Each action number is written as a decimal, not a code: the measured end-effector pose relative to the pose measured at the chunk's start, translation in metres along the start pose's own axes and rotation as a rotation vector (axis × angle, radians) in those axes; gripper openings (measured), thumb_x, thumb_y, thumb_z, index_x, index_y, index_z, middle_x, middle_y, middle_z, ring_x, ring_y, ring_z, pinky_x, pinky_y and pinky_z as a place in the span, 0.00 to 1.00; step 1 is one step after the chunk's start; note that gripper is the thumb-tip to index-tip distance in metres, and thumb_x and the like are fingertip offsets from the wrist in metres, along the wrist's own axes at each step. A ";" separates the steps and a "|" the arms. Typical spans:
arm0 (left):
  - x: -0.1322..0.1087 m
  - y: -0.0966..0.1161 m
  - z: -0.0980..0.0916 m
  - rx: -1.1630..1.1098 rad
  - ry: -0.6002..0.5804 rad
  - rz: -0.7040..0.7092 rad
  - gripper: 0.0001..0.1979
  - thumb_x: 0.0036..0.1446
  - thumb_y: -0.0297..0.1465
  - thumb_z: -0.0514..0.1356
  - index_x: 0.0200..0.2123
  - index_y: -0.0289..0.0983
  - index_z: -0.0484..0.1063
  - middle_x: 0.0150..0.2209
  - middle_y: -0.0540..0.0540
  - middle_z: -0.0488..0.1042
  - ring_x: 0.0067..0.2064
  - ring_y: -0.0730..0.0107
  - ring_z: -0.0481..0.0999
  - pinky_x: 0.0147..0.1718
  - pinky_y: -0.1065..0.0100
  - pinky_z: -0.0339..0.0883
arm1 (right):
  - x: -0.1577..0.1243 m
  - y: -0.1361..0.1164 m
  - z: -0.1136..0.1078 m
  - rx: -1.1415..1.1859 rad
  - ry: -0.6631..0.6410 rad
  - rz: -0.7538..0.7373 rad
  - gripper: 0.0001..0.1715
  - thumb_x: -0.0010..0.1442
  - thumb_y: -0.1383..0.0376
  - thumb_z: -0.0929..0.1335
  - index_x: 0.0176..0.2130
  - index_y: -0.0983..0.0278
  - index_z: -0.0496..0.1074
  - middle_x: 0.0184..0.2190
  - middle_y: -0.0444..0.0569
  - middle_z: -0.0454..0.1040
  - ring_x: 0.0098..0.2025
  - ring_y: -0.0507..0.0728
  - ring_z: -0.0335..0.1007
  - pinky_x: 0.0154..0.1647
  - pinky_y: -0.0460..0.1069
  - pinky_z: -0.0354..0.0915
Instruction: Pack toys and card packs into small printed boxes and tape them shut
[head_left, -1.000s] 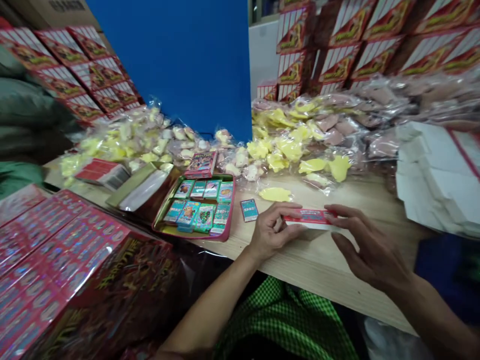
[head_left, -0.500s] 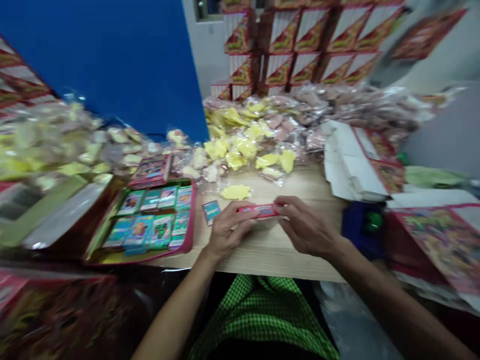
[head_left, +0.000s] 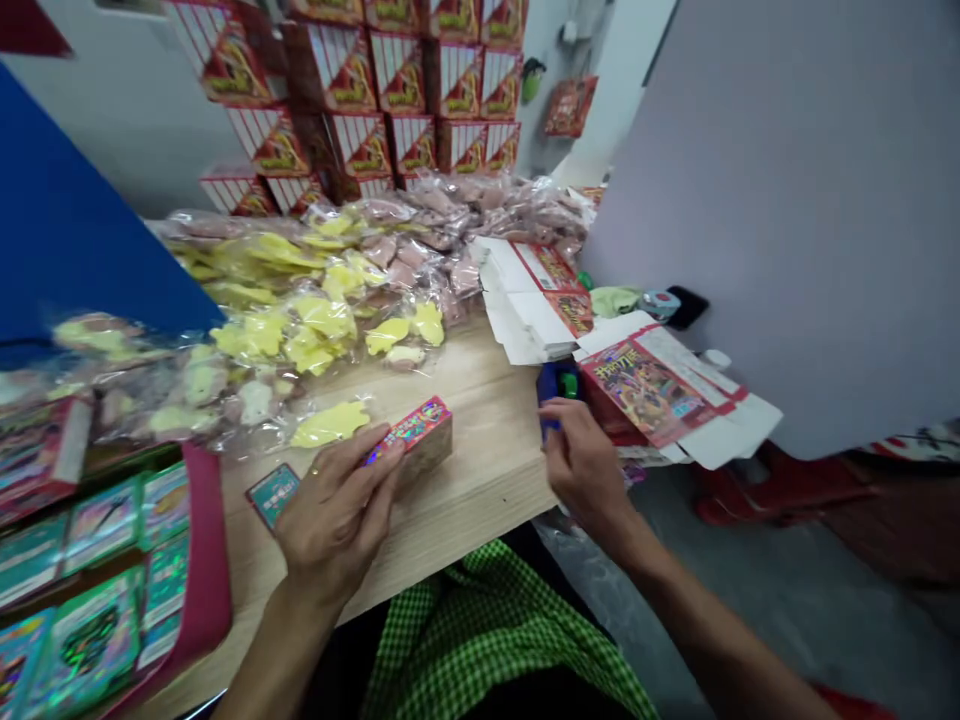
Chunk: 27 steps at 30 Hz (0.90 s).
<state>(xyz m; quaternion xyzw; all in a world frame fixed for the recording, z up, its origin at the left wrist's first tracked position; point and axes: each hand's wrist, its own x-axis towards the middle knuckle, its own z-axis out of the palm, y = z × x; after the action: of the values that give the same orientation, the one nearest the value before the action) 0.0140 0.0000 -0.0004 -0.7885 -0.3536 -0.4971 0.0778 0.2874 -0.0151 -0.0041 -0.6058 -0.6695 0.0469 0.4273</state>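
My left hand [head_left: 337, 510] lies over a small red box with a glittery printed top [head_left: 416, 432] and holds it on the wooden table [head_left: 480, 440]. A loose teal card [head_left: 271, 492] lies just left of that hand. My right hand [head_left: 581, 460] has reached to the table's right edge, and its fingers curl onto a blue tape dispenser with a green part [head_left: 556, 385]. A yellow wrapped toy [head_left: 330, 422] lies just beyond the box.
A tray of teal and green card packs [head_left: 97, 590] sits at the left. Bagged yellow and pink toys [head_left: 315, 290] heap across the back. Flat unfolded cartons [head_left: 652, 385] stack at the right. Red boxes [head_left: 390, 90] are piled against the wall.
The view swung right. My right hand let go of the red box and moved right to the blue dispenser. My left hand keeps the box, which now stands as a closed box.
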 end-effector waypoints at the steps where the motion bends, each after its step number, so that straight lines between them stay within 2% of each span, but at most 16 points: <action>1: 0.001 0.002 0.006 -0.032 0.008 0.000 0.14 0.58 0.19 0.67 0.46 0.34 0.77 0.48 0.38 0.81 0.46 0.62 0.82 0.46 0.63 0.76 | -0.005 0.011 -0.009 -0.047 0.011 0.195 0.14 0.59 0.72 0.62 0.43 0.64 0.71 0.47 0.59 0.74 0.51 0.64 0.73 0.54 0.60 0.70; 2: 0.001 0.004 0.012 -0.063 0.014 -0.003 0.13 0.58 0.18 0.67 0.46 0.34 0.77 0.47 0.39 0.81 0.46 0.63 0.82 0.46 0.63 0.76 | -0.008 0.022 -0.016 -0.051 -0.003 0.407 0.13 0.58 0.71 0.63 0.43 0.64 0.72 0.44 0.59 0.75 0.48 0.65 0.74 0.53 0.61 0.70; 4: 0.002 0.007 0.021 -0.098 0.021 -0.024 0.13 0.57 0.18 0.67 0.45 0.34 0.78 0.46 0.39 0.81 0.45 0.63 0.82 0.45 0.63 0.76 | -0.008 0.039 -0.021 0.059 -0.069 0.785 0.16 0.57 0.69 0.64 0.45 0.65 0.72 0.34 0.56 0.76 0.40 0.65 0.77 0.43 0.58 0.72; 5: 0.002 0.008 0.023 -0.099 0.019 -0.036 0.13 0.57 0.18 0.67 0.45 0.34 0.78 0.46 0.39 0.81 0.45 0.63 0.82 0.46 0.63 0.76 | -0.005 0.044 -0.020 0.142 -0.102 0.909 0.18 0.57 0.69 0.64 0.47 0.65 0.71 0.30 0.53 0.76 0.35 0.63 0.77 0.37 0.55 0.73; 7: 0.003 0.009 0.024 -0.091 0.007 -0.049 0.13 0.57 0.18 0.67 0.44 0.35 0.78 0.46 0.40 0.81 0.45 0.63 0.82 0.46 0.62 0.76 | 0.002 0.049 -0.017 0.277 -0.133 1.013 0.18 0.56 0.69 0.63 0.47 0.64 0.71 0.27 0.49 0.75 0.28 0.60 0.77 0.26 0.50 0.70; 9: 0.004 0.009 0.022 -0.088 -0.007 -0.053 0.13 0.57 0.19 0.67 0.44 0.35 0.78 0.46 0.41 0.81 0.45 0.64 0.82 0.46 0.62 0.77 | 0.008 0.049 -0.015 0.376 -0.124 1.028 0.13 0.56 0.68 0.63 0.42 0.64 0.70 0.31 0.50 0.77 0.27 0.58 0.78 0.25 0.48 0.69; 12: 0.004 0.010 0.020 -0.095 -0.013 -0.064 0.13 0.58 0.19 0.66 0.45 0.37 0.77 0.46 0.42 0.80 0.45 0.64 0.82 0.46 0.61 0.78 | 0.010 0.045 -0.019 0.497 -0.101 1.034 0.07 0.56 0.64 0.66 0.37 0.64 0.68 0.33 0.47 0.76 0.28 0.56 0.79 0.28 0.47 0.72; 14: 0.004 0.010 0.020 -0.105 -0.013 -0.076 0.13 0.58 0.20 0.66 0.46 0.38 0.77 0.47 0.42 0.80 0.45 0.63 0.82 0.46 0.60 0.78 | 0.008 0.042 -0.022 0.570 -0.080 1.015 0.09 0.55 0.61 0.68 0.36 0.63 0.68 0.32 0.45 0.75 0.27 0.55 0.79 0.28 0.47 0.72; 18: 0.003 0.009 0.020 -0.116 -0.027 -0.072 0.14 0.58 0.20 0.66 0.46 0.38 0.77 0.47 0.42 0.80 0.46 0.62 0.82 0.47 0.60 0.78 | 0.001 0.039 -0.023 0.692 -0.011 0.974 0.20 0.46 0.55 0.75 0.33 0.63 0.68 0.31 0.42 0.74 0.26 0.56 0.79 0.28 0.47 0.73; 22: 0.004 0.008 0.019 -0.114 -0.032 -0.058 0.14 0.58 0.19 0.66 0.46 0.38 0.77 0.48 0.42 0.80 0.46 0.62 0.82 0.47 0.62 0.77 | -0.001 0.037 -0.023 0.702 0.044 0.942 0.26 0.41 0.51 0.78 0.31 0.61 0.66 0.27 0.40 0.72 0.27 0.57 0.79 0.29 0.48 0.72; 27: 0.004 0.007 0.019 -0.107 -0.039 -0.053 0.13 0.58 0.19 0.66 0.45 0.36 0.77 0.48 0.40 0.79 0.46 0.62 0.81 0.47 0.62 0.77 | -0.015 0.046 -0.011 0.529 0.030 0.830 0.21 0.46 0.49 0.72 0.26 0.62 0.66 0.28 0.46 0.73 0.35 0.59 0.79 0.38 0.52 0.73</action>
<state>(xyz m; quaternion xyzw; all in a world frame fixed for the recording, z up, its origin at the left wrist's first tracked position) 0.0337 0.0056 -0.0052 -0.7914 -0.3488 -0.5019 0.0152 0.3283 -0.0210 -0.0310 -0.6927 -0.3306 0.3727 0.5216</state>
